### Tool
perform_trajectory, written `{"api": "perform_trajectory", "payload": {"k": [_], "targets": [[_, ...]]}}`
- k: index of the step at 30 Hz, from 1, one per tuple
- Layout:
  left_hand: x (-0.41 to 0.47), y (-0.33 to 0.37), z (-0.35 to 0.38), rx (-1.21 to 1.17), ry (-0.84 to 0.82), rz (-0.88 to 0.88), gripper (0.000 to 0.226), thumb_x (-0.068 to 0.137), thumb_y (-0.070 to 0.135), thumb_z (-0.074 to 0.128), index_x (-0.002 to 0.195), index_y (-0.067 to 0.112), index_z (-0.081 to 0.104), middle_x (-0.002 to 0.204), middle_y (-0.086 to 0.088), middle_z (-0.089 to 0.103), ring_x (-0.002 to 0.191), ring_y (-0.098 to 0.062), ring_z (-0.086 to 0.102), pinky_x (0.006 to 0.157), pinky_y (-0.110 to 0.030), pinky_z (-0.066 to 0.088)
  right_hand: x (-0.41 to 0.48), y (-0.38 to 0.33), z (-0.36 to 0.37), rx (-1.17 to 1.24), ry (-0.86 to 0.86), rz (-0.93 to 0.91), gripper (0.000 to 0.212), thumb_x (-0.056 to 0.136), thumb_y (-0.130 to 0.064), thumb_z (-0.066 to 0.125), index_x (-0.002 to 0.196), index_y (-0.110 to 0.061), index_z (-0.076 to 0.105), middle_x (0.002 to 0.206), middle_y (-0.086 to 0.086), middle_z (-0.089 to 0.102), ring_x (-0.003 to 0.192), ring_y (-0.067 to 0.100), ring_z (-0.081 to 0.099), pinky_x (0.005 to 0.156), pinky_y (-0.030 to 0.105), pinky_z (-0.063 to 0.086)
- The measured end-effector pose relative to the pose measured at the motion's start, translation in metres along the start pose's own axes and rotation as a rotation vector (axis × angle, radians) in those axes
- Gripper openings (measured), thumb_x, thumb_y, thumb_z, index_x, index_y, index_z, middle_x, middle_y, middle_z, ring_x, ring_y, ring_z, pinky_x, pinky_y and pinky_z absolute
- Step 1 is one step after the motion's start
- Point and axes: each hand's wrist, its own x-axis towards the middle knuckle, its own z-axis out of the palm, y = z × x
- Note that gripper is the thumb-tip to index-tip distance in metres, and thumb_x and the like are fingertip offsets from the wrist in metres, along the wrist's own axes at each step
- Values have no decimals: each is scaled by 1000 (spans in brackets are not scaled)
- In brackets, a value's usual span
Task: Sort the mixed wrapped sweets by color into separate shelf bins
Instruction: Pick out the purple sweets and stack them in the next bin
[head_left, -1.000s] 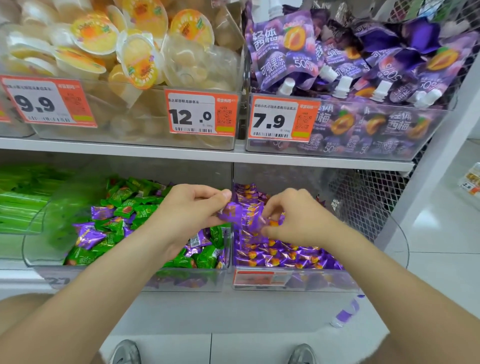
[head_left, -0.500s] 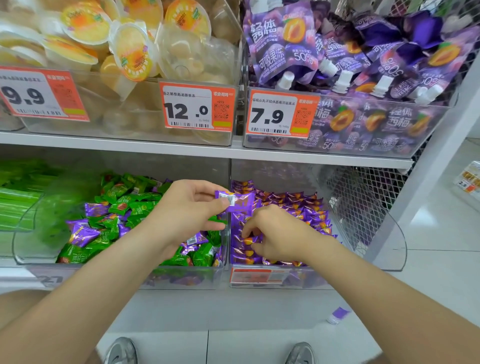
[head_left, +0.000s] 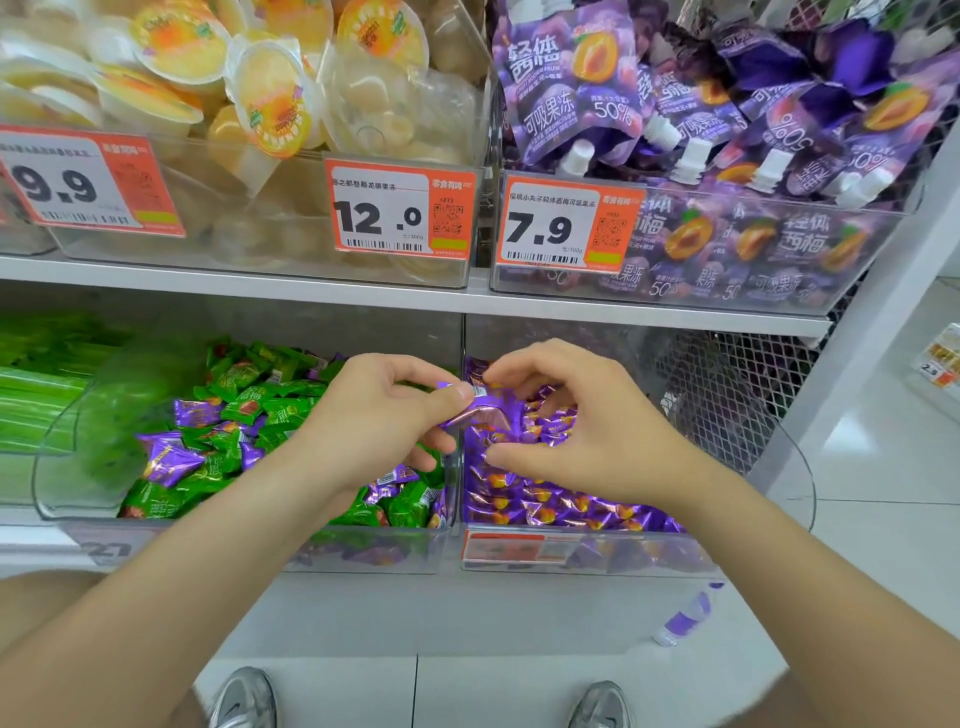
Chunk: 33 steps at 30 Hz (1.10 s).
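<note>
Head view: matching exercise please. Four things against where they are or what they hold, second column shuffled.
Column 1
1. left lower bin
2. right lower bin
3. 7.9 price tag
4. left hand

Column 2
a. pinches a purple sweet
b. shows purple sweets only
c. on the upper bin of purple pouches
d. holds green sweets mixed with purple ones

Pairs: 1-d, 2-b, 3-c, 4-a

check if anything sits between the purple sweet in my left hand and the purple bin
Only the right hand: it arches over the purple bin, just beside the purple sweet the left hand pinches above the divider. The bin's top is otherwise open.
</note>
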Motion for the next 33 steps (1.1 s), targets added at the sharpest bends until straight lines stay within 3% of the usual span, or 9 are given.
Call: {"api": "perform_trajectory", "payload": {"k": [4, 8, 11, 13, 16, 18, 25, 30, 33], "targets": [[-2, 0, 0, 2, -51, -40, 18, 100, 31, 69, 101, 16, 77, 94, -9, 78, 66, -18, 69, 56, -34, 57, 2, -4, 0, -81, 6, -2, 21, 90, -36, 80, 109, -28, 77, 93, -15, 74, 91, 3, 69, 80, 18, 53], [0, -11, -3, 306, -46, 65, 15, 103, 32, 61, 99, 27, 75, 91, 6, 72, 71, -18, 70, 61, -38, 61, -4, 19, -4, -225, -317, 169, 24, 93, -44, 70, 89, -22, 77, 75, -10, 74, 72, 3, 69, 73, 26, 55], [3, -18, -3, 484, -69, 116, 7, 100, 32, 65, 98, 33, 71, 86, 11, 70, 53, -6, 58, 53, -27, 46, -5, 31, 12, -325, -404, 161, 23, 93, -43, 73, 96, -22, 80, 72, -7, 73, 70, 5, 66, 77, 27, 52], [5, -19, -3, 542, -85, 114, 4, 99, 30, 66, 99, 33, 68, 89, 10, 70, 56, -5, 60, 56, -25, 47, -2, 34, 25, -364, -397, 146, 22, 91, -42, 77, 97, -21, 79, 73, -4, 74, 75, 8, 66, 83, 34, 55], [7, -19, -4, 574, -129, 70, 4, 99, 28, 66, 99, 31, 68, 92, 7, 72, 77, -15, 74, 69, -39, 63, 2, 37, 37, -378, -367, 124, 19, 88, -42, 80, 95, -27, 72, 74, -12, 66, 82, 12, 55, 88, 41, 55], [7, -21, -5, 590, -157, 46, 4, 99, 27, 65, 100, 30, 68, 87, 5, 74, 77, -18, 75, 69, -43, 64, 3, 36, 41, -424, -363, 86, 14, 89, -41, 78, 93, -28, 72, 73, -15, 58, 83, 14, 48, 88, 42, 54], [5, -20, -8, 667, -181, 49, 12, 101, 28, 61, 93, 31, 70, 82, 3, 75, 75, -21, 76, 59, -31, 59, 2, 32, 25, -377, -258, 138, 22, 88, -34, 78, 71, -27, 69, 63, -15, 66, 72, 4, 64, 85, 30, 53], [7, -26, -12, 773, -174, 47, 14, 101, 34, 59, 92, 31, 70, 77, 6, 77, 72, -14, 75, 72, -32, 61, -1, 28, 40, -422, -406, 101, 14, 90, -31, 74, 80, -21, 76, 72, -8, 72, 73, 12, 63, 76, 34, 57], [9, -26, -17, 850, -147, 68, 16, 102, 34, 58, 94, 30, 71, 81, 5, 77, 69, -10, 70, 62, -21, 51, -1, 27, 42, -463, -378, 64, 13, 91, -27, 68, 86, -20, 79, 74, -4, 74, 74, 17, 65, 72, 36, 58]]}}
